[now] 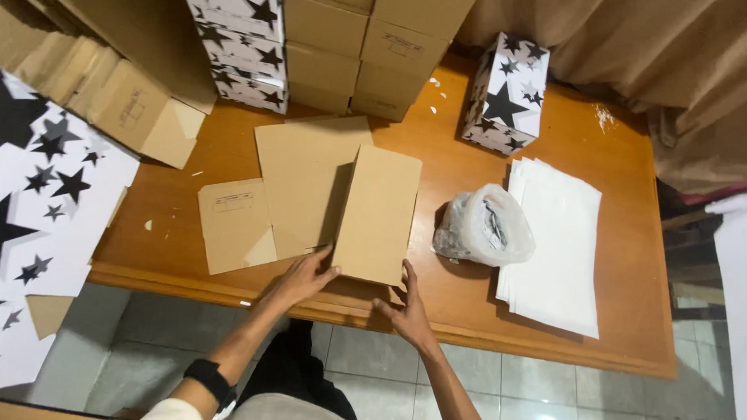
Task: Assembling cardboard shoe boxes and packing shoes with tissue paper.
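At the far left lie large white sheets printed with black stars (pixel 34 205), overlapping so that their number cannot be told. Beside them, on the orange-brown wooden table (pixel 625 292), rests one flat unfolded brown cardboard blank (pixel 282 197). The left hand (pixel 303 279), fingers spread open, presses against the near left edge of one folded-up plain brown cardboard box (pixel 379 214), which stands near the table's front edge, half on the blank. The right hand (pixel 403 310), also open with fingers extended, touches the box's near bottom corner; neither hand closes around it. Behind, two columns of brown cardboard boxes (pixel 368 49) stand stacked next to a column of three star-printed boxes (pixel 239 45). To the right sits one crumpled clear plastic bag (pixel 483 227), then one pile of plain white sheets (pixel 557 245). Behind these stands one single white box with black stars (pixel 504 94).
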